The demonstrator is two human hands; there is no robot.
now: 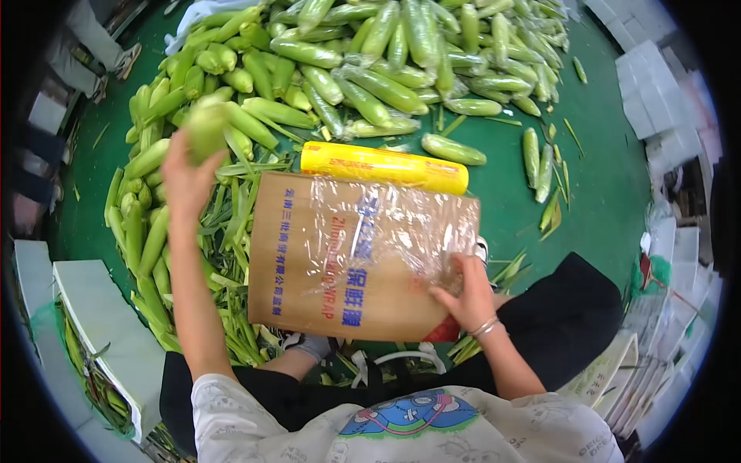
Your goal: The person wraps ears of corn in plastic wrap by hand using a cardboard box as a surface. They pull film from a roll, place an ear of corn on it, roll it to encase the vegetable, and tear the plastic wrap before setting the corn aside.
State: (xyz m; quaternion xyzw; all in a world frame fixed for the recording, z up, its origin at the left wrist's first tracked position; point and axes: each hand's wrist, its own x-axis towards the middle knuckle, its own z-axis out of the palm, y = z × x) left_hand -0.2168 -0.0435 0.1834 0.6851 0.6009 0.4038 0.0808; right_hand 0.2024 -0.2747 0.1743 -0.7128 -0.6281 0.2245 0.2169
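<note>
My left hand is raised at the left and grips a green corn ear by its end. My right hand pinches the near edge of a clear plastic wrap sheet pulled out over a brown cardboard box with blue printing. A yellow roll of wrap lies along the box's far edge. The box rests on my lap.
A large pile of corn ears in husks covers the green floor ahead. Stripped husk leaves lie at the left. White foam trays are stacked at the right, and a white crate stands at the left.
</note>
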